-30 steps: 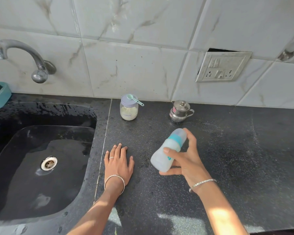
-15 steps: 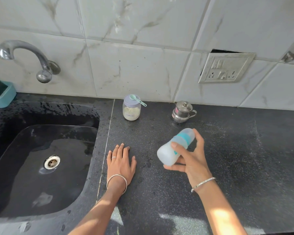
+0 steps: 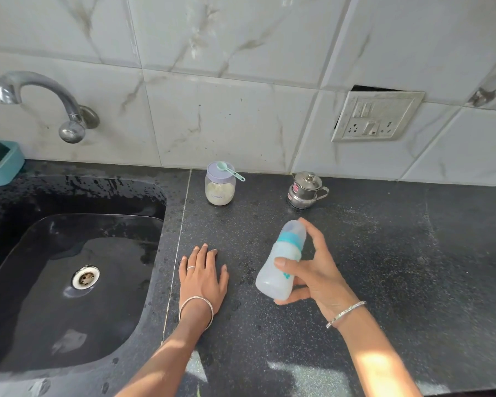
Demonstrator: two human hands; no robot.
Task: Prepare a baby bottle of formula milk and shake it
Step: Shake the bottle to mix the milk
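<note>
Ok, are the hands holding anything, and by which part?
The right hand grips the baby bottle around its body, below the teal collar. The left hand holds nothing; it rests flat on the counter.

The bottle (image 3: 272, 282) in the right hand (image 3: 318, 279) has swung from a flatter tilt back to a steeper one; it's now nearer the left hand (image 3: 204, 279).

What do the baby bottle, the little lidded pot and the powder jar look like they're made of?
Baby bottle: probably plastic, frosted and translucent, matte with no sharp glints.
Lidded pot: metal, likely stainless steel, polished, with mirror-like reflections.
Powder jar: clear glass or plastic, hard to tell which; pale powder shows through its wall.
</note>
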